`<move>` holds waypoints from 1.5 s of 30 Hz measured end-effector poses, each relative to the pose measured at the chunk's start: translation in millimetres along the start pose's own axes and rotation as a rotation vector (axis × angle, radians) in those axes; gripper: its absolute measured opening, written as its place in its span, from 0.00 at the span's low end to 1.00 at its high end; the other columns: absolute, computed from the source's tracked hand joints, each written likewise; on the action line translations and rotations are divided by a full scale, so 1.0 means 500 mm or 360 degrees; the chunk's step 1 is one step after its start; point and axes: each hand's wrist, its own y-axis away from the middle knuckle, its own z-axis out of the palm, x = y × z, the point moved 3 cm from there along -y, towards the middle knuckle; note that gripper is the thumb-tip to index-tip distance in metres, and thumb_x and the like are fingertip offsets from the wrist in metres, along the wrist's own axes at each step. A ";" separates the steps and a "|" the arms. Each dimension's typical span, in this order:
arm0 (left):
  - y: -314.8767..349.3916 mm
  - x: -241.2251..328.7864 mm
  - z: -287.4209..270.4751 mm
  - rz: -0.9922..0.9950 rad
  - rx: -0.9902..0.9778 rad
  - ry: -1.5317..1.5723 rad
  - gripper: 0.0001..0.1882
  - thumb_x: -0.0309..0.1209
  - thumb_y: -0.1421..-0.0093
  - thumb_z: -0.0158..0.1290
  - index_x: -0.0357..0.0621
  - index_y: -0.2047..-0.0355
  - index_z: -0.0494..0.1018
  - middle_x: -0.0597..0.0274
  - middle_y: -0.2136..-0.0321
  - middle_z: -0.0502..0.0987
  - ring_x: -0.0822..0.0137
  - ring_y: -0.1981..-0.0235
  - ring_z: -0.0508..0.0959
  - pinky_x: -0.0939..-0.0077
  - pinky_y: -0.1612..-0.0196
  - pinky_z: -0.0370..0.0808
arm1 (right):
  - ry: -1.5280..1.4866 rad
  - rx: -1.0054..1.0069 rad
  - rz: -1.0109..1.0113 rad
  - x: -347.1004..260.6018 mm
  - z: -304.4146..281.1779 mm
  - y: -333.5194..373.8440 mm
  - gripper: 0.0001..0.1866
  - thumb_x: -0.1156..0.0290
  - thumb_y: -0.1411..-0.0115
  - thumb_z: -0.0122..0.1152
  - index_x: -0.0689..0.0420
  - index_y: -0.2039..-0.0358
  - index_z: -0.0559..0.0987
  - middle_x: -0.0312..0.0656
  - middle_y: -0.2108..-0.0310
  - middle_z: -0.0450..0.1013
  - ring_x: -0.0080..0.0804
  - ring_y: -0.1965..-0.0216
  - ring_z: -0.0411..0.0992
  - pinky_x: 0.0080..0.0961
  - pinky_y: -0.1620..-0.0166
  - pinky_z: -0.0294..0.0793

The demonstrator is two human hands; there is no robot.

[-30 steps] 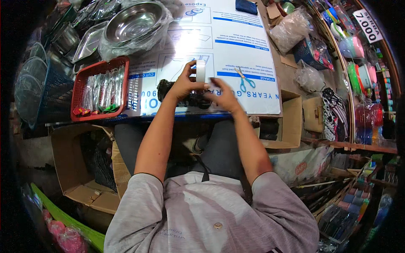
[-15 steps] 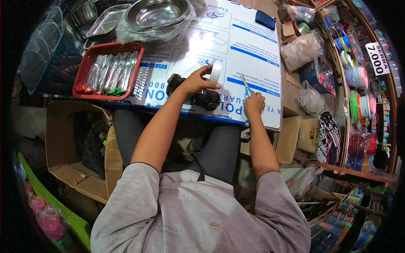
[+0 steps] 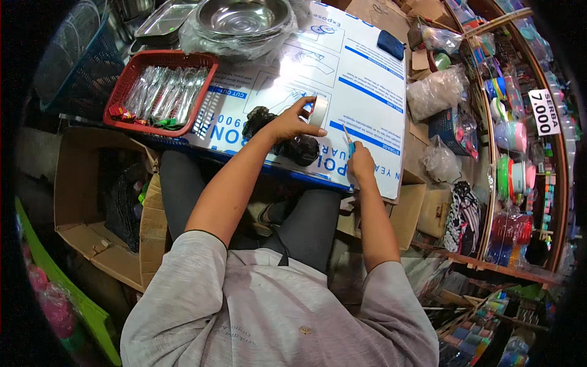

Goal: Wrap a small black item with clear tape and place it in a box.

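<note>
My left hand is closed on a roll of clear tape, held on edge between thumb and fingers above the white printed sheet on the table. Black plastic bundles lie under and beside that hand, partly covered by it and the wrist. To the right, near the table's front edge, my right hand is closed round the blue handles of a pair of scissors. Its blades point away from me and look nearly together. A gap separates the scissors from the tape roll.
On the left stands a red basket of wrapped cutlery, with stacked steel basins behind it. A dark blue pouch lies at the far right. Cardboard boxes sit below the table; crowded shelves line the right side.
My right hand has turned and drawn the scissors nearer to the tape roll; their handles are now more covered by the fingers. My left hand keeps the roll. The whole view has shifted slightly.
</note>
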 end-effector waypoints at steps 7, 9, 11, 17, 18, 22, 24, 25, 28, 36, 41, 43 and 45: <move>-0.002 0.000 -0.005 0.0030 -0.0024 -0.0018 0.55 0.41 0.67 0.72 0.45 0.39 0.57 0.47 0.60 0.72 0.61 0.64 0.76 0.72 0.59 0.73 | -0.0803 -0.0567 -0.0453 -0.041 -0.048 0.082 0.21 0.83 0.47 0.53 0.55 0.52 0.75 0.40 0.67 0.73 0.29 0.71 0.70 0.23 0.63 0.71; -0.001 -0.003 -0.002 0.0021 -0.0019 -0.0019 0.54 0.41 0.66 0.72 0.45 0.39 0.57 0.47 0.60 0.72 0.61 0.64 0.76 0.72 0.59 0.73 | -0.0856 -0.0631 -0.0444 -0.056 -0.081 0.095 0.22 0.78 0.51 0.58 0.56 0.52 0.76 0.38 0.67 0.71 0.24 0.73 0.66 0.21 0.64 0.70; -0.003 -0.004 -0.004 0.0042 -0.0013 -0.0028 0.54 0.41 0.66 0.72 0.46 0.39 0.57 0.47 0.60 0.72 0.61 0.64 0.76 0.72 0.59 0.73 | -0.0767 -0.0638 -0.0635 -0.075 -0.114 0.095 0.25 0.72 0.55 0.63 0.58 0.52 0.76 0.39 0.67 0.71 0.24 0.72 0.67 0.22 0.64 0.70; -0.007 -0.016 0.000 0.0043 -0.0014 0.0039 0.53 0.42 0.66 0.72 0.48 0.39 0.57 0.47 0.59 0.72 0.61 0.65 0.77 0.71 0.61 0.73 | -0.0705 -0.0770 -0.0638 -0.090 -0.116 0.048 0.25 0.71 0.56 0.65 0.62 0.54 0.77 0.44 0.64 0.75 0.28 0.65 0.72 0.23 0.61 0.72; -0.006 -0.016 0.000 0.0050 -0.0018 0.0024 0.54 0.42 0.65 0.72 0.49 0.39 0.57 0.46 0.59 0.72 0.61 0.65 0.77 0.71 0.62 0.73 | -0.0665 -0.0779 -0.0688 -0.095 -0.112 0.042 0.25 0.72 0.56 0.65 0.62 0.54 0.77 0.43 0.65 0.76 0.28 0.67 0.72 0.22 0.62 0.72; -0.004 -0.013 -0.001 0.0053 -0.0006 0.0014 0.54 0.42 0.66 0.72 0.49 0.38 0.57 0.46 0.59 0.72 0.61 0.65 0.76 0.71 0.62 0.73 | -0.0571 -0.0811 -0.0677 -0.115 -0.129 0.032 0.24 0.68 0.57 0.65 0.59 0.55 0.79 0.49 0.66 0.77 0.34 0.68 0.75 0.26 0.62 0.74; -0.004 -0.010 -0.003 0.0045 -0.0012 -0.0009 0.55 0.42 0.66 0.72 0.48 0.38 0.56 0.46 0.59 0.72 0.61 0.64 0.76 0.71 0.62 0.74 | -0.0538 -0.0867 -0.0665 -0.135 -0.142 0.030 0.24 0.69 0.56 0.65 0.59 0.55 0.79 0.49 0.67 0.78 0.34 0.68 0.75 0.26 0.62 0.73; -0.006 -0.009 -0.001 0.0045 -0.0013 -0.0007 0.55 0.42 0.66 0.72 0.48 0.38 0.56 0.46 0.59 0.72 0.61 0.64 0.76 0.71 0.62 0.74 | -0.0507 -0.0920 -0.0653 -0.140 -0.144 0.028 0.23 0.70 0.55 0.64 0.58 0.55 0.80 0.49 0.68 0.78 0.34 0.68 0.75 0.26 0.62 0.73; -0.006 -0.009 -0.001 0.0056 -0.0001 0.0059 0.54 0.42 0.65 0.72 0.47 0.39 0.56 0.47 0.60 0.73 0.62 0.65 0.76 0.72 0.63 0.73 | -0.0431 -0.0879 -0.0703 -0.147 -0.153 0.026 0.22 0.72 0.54 0.63 0.59 0.56 0.80 0.49 0.68 0.78 0.32 0.67 0.75 0.27 0.62 0.73; -0.002 0.007 -0.019 0.0003 0.0286 0.0305 0.52 0.43 0.63 0.71 0.43 0.40 0.56 0.52 0.63 0.74 0.66 0.68 0.75 0.76 0.65 0.72 | -0.0682 -0.0120 -0.0184 0.052 -0.067 -0.022 0.27 0.66 0.56 0.68 0.59 0.53 0.76 0.54 0.59 0.75 0.44 0.59 0.74 0.32 0.54 0.73; -0.013 -0.004 0.001 0.0157 0.0283 -0.0042 0.55 0.44 0.65 0.72 0.41 0.39 0.56 0.50 0.61 0.74 0.64 0.62 0.74 0.72 0.60 0.72 | -0.0099 0.0374 0.0036 0.100 0.028 0.000 0.22 0.69 0.52 0.63 0.59 0.54 0.77 0.53 0.61 0.70 0.51 0.58 0.71 0.38 0.50 0.70; 0.002 0.008 -0.003 0.0143 0.0249 0.0037 0.56 0.45 0.66 0.72 0.42 0.38 0.56 0.49 0.61 0.74 0.62 0.58 0.73 0.68 0.57 0.72 | 0.0074 0.0469 0.0120 0.082 0.035 0.010 0.21 0.69 0.52 0.63 0.60 0.55 0.77 0.52 0.62 0.69 0.50 0.58 0.70 0.38 0.50 0.69; -0.005 -0.012 -0.006 0.0165 0.0240 -0.0073 0.56 0.45 0.66 0.72 0.44 0.38 0.56 0.49 0.60 0.73 0.62 0.58 0.74 0.68 0.57 0.73 | -0.0369 0.0631 -0.0246 0.020 0.015 0.014 0.21 0.69 0.52 0.64 0.61 0.56 0.78 0.53 0.61 0.71 0.50 0.58 0.71 0.38 0.50 0.69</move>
